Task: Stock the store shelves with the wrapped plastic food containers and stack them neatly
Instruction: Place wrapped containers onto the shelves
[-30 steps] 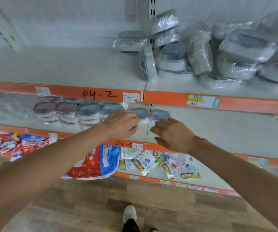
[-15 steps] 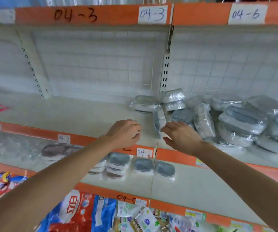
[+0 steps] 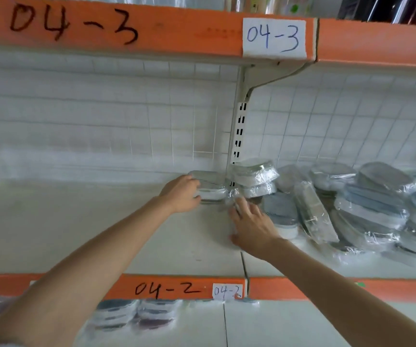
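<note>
A wrapped stack of grey-lidded plastic containers (image 3: 212, 187) lies at the back of the middle shelf (image 3: 102, 234), beside the slotted upright. My left hand (image 3: 180, 195) grips its left end. My right hand (image 3: 250, 225) reaches to its right end, fingers touching the bunched wrap there. A loose pile of more wrapped containers (image 3: 367, 204) covers the shelf to the right, some flat, one packet leaning on edge (image 3: 313, 214). Two wrapped packs (image 3: 253, 177) sit stacked just right of the upright.
The slotted upright post (image 3: 238, 136) and a bracket stand right behind the gripped stack. The shelf above has an orange edge strip (image 3: 152, 28) marked 04-3. Below, under the strip marked 04-2 (image 3: 167, 288), neat stacks of containers (image 3: 137, 314) stand in a row.
My view rose from the lower shelves to the middle one. Both hands moved up and forward; the left now grips the container stack at the back, and the right touches its wrap.
</note>
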`<state>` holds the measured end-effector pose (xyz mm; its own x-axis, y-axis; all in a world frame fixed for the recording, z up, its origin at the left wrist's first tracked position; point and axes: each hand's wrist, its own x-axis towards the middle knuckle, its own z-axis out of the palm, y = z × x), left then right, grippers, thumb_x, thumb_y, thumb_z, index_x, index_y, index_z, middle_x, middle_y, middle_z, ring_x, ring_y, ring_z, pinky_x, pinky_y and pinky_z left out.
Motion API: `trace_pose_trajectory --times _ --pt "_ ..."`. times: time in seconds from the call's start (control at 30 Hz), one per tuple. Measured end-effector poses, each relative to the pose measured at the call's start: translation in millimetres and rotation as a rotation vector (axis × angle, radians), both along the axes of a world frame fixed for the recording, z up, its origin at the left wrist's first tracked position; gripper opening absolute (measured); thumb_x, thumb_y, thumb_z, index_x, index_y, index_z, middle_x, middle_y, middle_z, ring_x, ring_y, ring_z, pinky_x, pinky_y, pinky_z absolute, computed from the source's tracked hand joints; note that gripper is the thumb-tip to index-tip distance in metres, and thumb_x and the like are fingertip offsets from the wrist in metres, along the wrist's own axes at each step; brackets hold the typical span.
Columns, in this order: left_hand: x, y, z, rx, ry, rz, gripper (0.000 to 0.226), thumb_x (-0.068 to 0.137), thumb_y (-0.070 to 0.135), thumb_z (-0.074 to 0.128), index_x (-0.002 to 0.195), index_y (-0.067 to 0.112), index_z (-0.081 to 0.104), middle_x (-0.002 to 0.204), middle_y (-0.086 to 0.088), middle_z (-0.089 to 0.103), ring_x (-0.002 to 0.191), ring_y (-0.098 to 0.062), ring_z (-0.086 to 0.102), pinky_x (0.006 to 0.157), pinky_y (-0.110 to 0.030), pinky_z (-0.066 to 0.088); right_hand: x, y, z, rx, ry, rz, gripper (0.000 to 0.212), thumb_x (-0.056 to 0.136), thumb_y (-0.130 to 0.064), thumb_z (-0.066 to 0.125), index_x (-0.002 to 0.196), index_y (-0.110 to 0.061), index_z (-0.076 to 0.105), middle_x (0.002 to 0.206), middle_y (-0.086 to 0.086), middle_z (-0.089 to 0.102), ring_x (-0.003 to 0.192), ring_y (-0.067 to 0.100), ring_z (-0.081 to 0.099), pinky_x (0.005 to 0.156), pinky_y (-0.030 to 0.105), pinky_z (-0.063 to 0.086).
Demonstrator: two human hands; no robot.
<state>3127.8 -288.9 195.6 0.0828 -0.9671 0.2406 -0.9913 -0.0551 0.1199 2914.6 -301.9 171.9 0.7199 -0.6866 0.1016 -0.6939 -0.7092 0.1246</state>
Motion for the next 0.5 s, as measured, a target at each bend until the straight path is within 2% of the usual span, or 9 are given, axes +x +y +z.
trace_pose_trajectory --times 0.13,0.23,0.3,0.43,0.5 --pt "7.5 -36.1 -1.3 0.056 -0.044 -0.039 0.053 0.089 0.038 0.057 0.126 0.002 0.048 0.132 -0.011 0.043 0.123 -0.027 0.043 0.099 -0.036 0.039 -3.3 -5.1 2.6 0.013 -0.072 -0.014 0.062 0.086 -0.030 0.056 0.140 -0.019 0.028 0.144 0.006 0.019 0.122 0.032 0.039 0.097 0.034 0.042" --pt "10.6 -59.2 -2.7 0.207 -0.065 -0.071 0.086 0.088 0.048 0.058 0.147 -0.001 0.020 0.156 -0.014 0.016 0.143 -0.026 0.020 0.115 -0.033 0.023 -4.1 -4.3 8.7 0.061 -0.121 -0.038 0.060 0.085 -0.024 0.059 0.139 -0.018 0.033 0.141 0.005 0.024 0.120 0.031 0.040 0.095 0.031 0.039" --pt "14.0 -68.9 -7.3 0.244 -0.138 -0.092 0.094 0.086 0.051 0.060 0.150 0.002 0.012 0.158 -0.013 0.011 0.145 -0.025 0.015 0.117 -0.032 0.016 -2.7 -3.8 9.3 0.064 -0.136 -0.040 0.061 0.084 -0.023 0.060 0.139 -0.018 0.033 0.139 0.004 0.025 0.119 0.030 0.041 0.094 0.031 0.041" --pt "19.1 -68.7 -13.2 0.100 -0.244 -0.149 0.075 0.079 0.048 0.069 0.132 0.003 0.041 0.135 -0.012 0.040 0.127 -0.027 0.038 0.106 -0.033 0.029 1.0 -5.6 6.7 0.085 -0.179 -0.061 0.061 0.081 -0.022 0.062 0.136 -0.020 0.037 0.138 0.001 0.026 0.121 0.028 0.041 0.089 0.032 0.047" --pt "22.7 -62.0 -12.4 0.074 -0.232 -0.163 0.064 0.078 0.044 0.070 0.121 0.002 0.047 0.124 -0.011 0.044 0.114 -0.028 0.045 0.097 -0.033 0.034 5.0 -6.9 8.5 0.105 -0.212 -0.046 0.059 0.081 -0.020 0.062 0.136 -0.021 0.038 0.139 -0.002 0.026 0.123 0.026 0.040 0.088 0.033 0.048"
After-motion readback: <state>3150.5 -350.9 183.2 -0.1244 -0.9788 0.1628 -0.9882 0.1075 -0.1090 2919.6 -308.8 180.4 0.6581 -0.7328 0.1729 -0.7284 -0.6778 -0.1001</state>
